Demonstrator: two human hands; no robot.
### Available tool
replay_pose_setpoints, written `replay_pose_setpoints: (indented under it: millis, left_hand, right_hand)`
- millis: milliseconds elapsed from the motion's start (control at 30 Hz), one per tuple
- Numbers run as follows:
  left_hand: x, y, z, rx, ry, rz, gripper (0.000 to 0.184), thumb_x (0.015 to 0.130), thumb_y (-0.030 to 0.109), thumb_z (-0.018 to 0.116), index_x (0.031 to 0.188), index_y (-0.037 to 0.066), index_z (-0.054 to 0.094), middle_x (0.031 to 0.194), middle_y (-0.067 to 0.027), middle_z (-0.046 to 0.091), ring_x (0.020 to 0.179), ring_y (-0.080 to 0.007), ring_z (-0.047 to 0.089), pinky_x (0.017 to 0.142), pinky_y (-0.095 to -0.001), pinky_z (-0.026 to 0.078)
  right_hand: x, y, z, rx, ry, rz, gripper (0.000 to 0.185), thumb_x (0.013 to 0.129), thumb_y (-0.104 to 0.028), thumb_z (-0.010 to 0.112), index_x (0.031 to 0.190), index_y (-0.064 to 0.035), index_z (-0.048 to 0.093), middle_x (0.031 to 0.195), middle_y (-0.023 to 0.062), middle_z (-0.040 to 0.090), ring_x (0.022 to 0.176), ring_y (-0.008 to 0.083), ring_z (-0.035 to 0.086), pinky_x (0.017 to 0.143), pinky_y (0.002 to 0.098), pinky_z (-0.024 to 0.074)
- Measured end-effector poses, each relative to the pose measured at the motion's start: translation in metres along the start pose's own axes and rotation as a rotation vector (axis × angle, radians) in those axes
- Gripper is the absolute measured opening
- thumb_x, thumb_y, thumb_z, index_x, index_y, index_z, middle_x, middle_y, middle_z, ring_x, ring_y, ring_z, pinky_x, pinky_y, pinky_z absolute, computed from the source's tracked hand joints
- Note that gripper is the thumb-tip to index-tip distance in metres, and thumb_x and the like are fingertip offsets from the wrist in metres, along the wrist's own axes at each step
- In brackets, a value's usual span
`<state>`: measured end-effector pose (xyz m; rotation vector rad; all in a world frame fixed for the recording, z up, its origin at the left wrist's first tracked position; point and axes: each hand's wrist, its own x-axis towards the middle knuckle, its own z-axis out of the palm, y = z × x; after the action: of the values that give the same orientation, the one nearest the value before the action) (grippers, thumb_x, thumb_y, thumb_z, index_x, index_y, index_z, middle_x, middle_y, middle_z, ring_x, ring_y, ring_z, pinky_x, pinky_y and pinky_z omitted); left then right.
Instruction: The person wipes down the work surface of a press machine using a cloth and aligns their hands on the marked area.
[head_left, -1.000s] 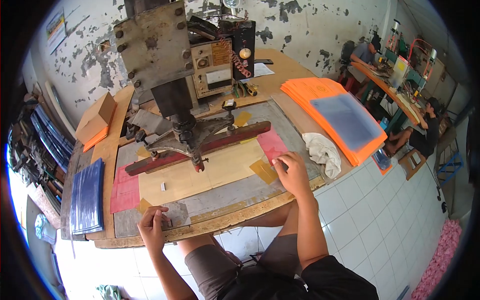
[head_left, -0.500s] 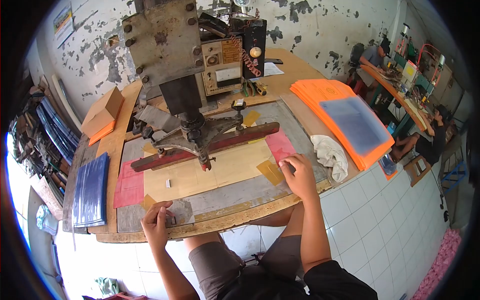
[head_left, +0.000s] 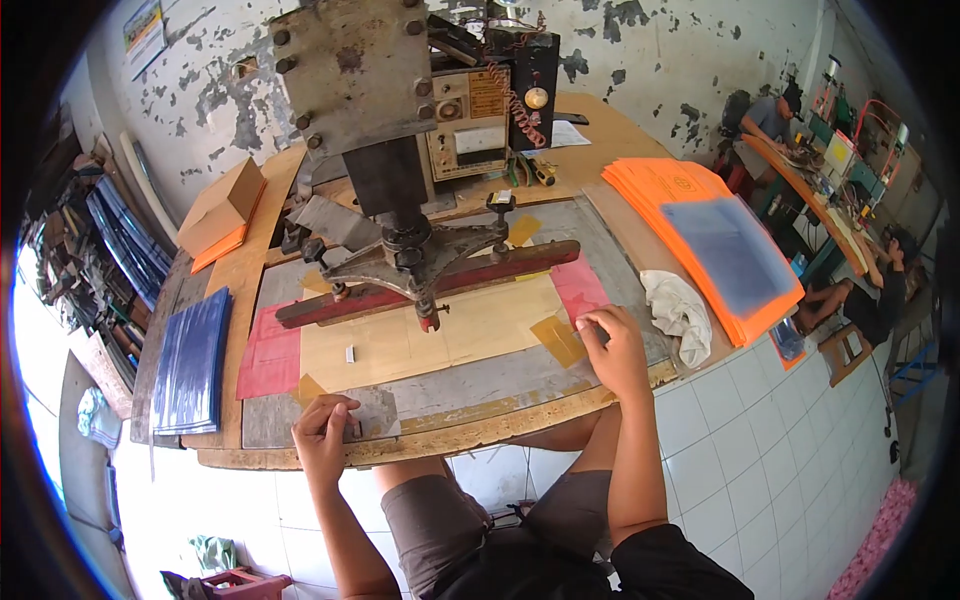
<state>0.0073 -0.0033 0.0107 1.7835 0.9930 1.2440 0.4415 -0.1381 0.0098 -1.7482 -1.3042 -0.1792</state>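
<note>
My left hand [head_left: 325,438] rests at the table's front edge with its fingers curled and its thumb pressed to them; anything inside is hidden. My right hand [head_left: 617,350] lies at the right beside a pink sheet [head_left: 577,287], fingers loosely bent and somewhat apart from the thumb. Between the hands lies a cream-coloured board [head_left: 450,340] with brown tape [head_left: 558,341] at its right corner and a small white piece [head_left: 350,353] on it. Above it hangs the press machine's long reddish bar [head_left: 455,278], borne by a metal bracket [head_left: 415,262].
Blue plastic covers [head_left: 193,365] are stacked at the left, near a cardboard box [head_left: 222,205]. Orange folders [head_left: 665,190] with a clear bluish sheet and a white cloth [head_left: 680,315] lie at the right. Two people sit at another bench [head_left: 810,205] in the background.
The whole view has shifted slightly, so the table and machine appear farther right. Both hands stay in nearly the same places on the table.
</note>
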Motion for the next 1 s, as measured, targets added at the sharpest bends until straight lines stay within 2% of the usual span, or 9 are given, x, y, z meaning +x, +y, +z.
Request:
replay_pose_setpoints:
  millis: [67,267,367,533,567,667,700,867,1000]
  left_hand:
    - [0.001,0.001,0.001,0.004,-0.004,0.000,0.022,0.108,0.006,0.069,0.098,-0.009,0.082,0.100,-0.0111,0.080,0.078,-0.0141,0.069,0.073,-0.0295,0.056]
    - [0.001,0.006,0.001,0.039,-0.012,0.026,0.020,0.106,0.007,0.071,0.103,-0.008,0.083,0.099,-0.0096,0.080,0.078,-0.0137,0.069,0.073,-0.0289,0.055]
    - [0.002,0.006,0.001,0.054,-0.024,-0.010,0.023,0.107,0.010,0.071,0.102,-0.009,0.083,0.102,-0.0110,0.081,0.090,-0.0167,0.074,0.081,-0.0315,0.056]
    - [0.002,0.009,0.002,-0.001,0.004,-0.070,0.024,0.109,0.012,0.070,0.108,-0.007,0.084,0.105,-0.0110,0.081,0.089,-0.0155,0.075,0.082,-0.0308,0.058]
    - [0.001,0.007,0.001,-0.015,0.005,-0.081,0.024,0.109,0.012,0.069,0.109,-0.006,0.084,0.105,-0.0108,0.081,0.089,-0.0154,0.075,0.082,-0.0309,0.058]
    - [0.000,0.005,0.000,0.019,0.078,-0.052,0.020,0.107,0.010,0.071,0.109,-0.005,0.084,0.103,-0.0091,0.082,0.082,-0.0153,0.075,0.079,-0.0310,0.058]
    - [0.000,0.004,0.000,0.047,0.084,-0.044,0.020,0.107,0.011,0.072,0.111,-0.004,0.084,0.103,-0.0091,0.082,0.082,-0.0154,0.075,0.080,-0.0314,0.058]
    - [0.005,-0.013,-0.012,0.063,0.114,-0.054,0.021,0.105,0.014,0.075,0.120,0.003,0.083,0.104,-0.0086,0.081,0.089,-0.0167,0.076,0.083,-0.0328,0.058]
    - [0.032,-0.035,-0.086,0.480,0.381,0.059,0.023,0.101,0.014,0.077,0.122,0.006,0.082,0.103,-0.0093,0.080,0.094,-0.0217,0.077,0.087,-0.0359,0.059]
  right_hand:
    - [0.000,-0.001,0.001,-0.004,0.004,-0.007,0.012,0.101,-0.016,0.078,0.102,-0.0045,0.079,0.104,0.0109,0.077,0.105,0.0363,0.070,0.096,0.0463,0.0534]
    - [0.000,-0.006,0.006,-0.074,-0.043,-0.120,0.012,0.101,-0.013,0.077,0.102,-0.0009,0.078,0.102,0.0134,0.076,0.103,0.0363,0.069,0.095,0.0469,0.0528]
    - [-0.001,-0.044,0.019,0.032,-0.130,-0.216,0.011,0.099,-0.015,0.080,0.104,-0.0041,0.079,0.106,0.0114,0.075,0.109,0.0357,0.069,0.101,0.0483,0.0508]
    - [-0.015,-0.117,0.064,0.179,-0.387,-0.493,0.024,0.097,-0.017,0.083,0.117,-0.0043,0.079,0.122,0.0109,0.074,0.124,0.0337,0.067,0.110,0.0492,0.0490]
    - [-0.020,-0.124,0.074,0.179,-0.462,-0.491,0.036,0.098,-0.021,0.084,0.129,-0.0039,0.076,0.135,0.0125,0.071,0.135,0.0343,0.063,0.116,0.0511,0.0477]
    - [-0.031,-0.133,0.087,0.129,-0.443,-0.422,0.043,0.100,-0.025,0.084,0.137,-0.0044,0.074,0.143,0.0140,0.068,0.142,0.0362,0.059,0.122,0.0528,0.0453]
    - [-0.031,-0.135,0.081,0.189,-0.462,-0.298,0.046,0.102,-0.026,0.082,0.141,-0.0041,0.072,0.147,0.0148,0.067,0.145,0.0383,0.057,0.126,0.0540,0.0439]
    - [-0.030,-0.121,0.083,0.188,-0.476,-0.303,0.040,0.102,-0.021,0.081,0.138,-0.0053,0.073,0.149,0.0133,0.067,0.146,0.0377,0.057,0.124,0.0512,0.0443]
    - [-0.030,-0.123,0.079,0.197,-0.483,-0.303,0.036,0.102,-0.022,0.081,0.134,-0.0049,0.075,0.148,0.0139,0.068,0.145,0.0378,0.058,0.124,0.0508,0.0435]
